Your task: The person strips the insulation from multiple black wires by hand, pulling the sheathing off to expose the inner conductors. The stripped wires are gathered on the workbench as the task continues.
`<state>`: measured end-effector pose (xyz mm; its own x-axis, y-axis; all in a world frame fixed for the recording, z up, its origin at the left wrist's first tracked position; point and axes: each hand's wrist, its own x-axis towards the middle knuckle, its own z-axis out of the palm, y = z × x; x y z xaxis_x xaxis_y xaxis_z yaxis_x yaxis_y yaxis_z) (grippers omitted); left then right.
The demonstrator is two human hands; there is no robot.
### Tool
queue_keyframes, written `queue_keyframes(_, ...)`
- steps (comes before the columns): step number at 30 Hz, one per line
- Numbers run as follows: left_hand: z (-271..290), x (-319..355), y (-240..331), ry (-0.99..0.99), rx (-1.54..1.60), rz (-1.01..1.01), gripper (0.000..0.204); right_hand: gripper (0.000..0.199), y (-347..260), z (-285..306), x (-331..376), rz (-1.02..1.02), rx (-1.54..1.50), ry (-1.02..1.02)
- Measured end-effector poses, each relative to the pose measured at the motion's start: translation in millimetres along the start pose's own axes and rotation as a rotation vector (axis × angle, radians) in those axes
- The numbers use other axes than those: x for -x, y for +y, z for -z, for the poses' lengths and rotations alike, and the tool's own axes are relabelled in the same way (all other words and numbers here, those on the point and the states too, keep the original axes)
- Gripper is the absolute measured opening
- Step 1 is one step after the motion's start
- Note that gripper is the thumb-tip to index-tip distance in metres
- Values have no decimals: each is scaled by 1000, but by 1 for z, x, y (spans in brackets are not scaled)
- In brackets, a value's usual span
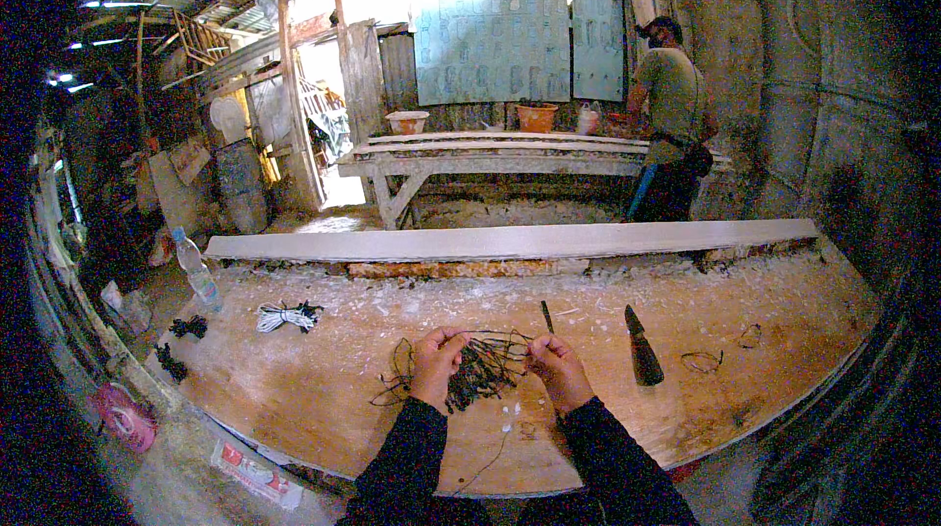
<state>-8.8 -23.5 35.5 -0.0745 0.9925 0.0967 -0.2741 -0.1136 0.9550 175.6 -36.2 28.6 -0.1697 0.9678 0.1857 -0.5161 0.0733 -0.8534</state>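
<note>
My left hand (438,365) and my right hand (558,369) are raised over the wooden table, fingers pinched. A thin dark cord (487,333) runs between them, its ends at my fingertips. Below and between the hands lies a tangled heap of dark cords (476,375), with loose loops spreading left. To the right of my right hand rests a dark tapered blade-like tool (642,347). A short dark stick (546,316) lies just beyond that hand. Farther right is a small loop of cord (702,362). On the left sits a tied white bundle with black ends (284,317).
A long white plank (510,241) lines the table's far edge. A clear plastic bottle (196,271) and small dark bundles (188,327) are at the left. Beyond, a person (674,100) stands by a white bench (510,155) holding an orange pot (536,118).
</note>
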Motion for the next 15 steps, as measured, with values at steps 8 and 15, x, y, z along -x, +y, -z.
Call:
queue_keyframes(8, 10, -7, -6, -128, 226, 88, 6, 16, 7, 11, -8, 60, 255, 257)
queue_keyframes(15, 19, -15, -11, 59, 342, 65, 4, 19, 22, 8, -6, 100, 548, -116)
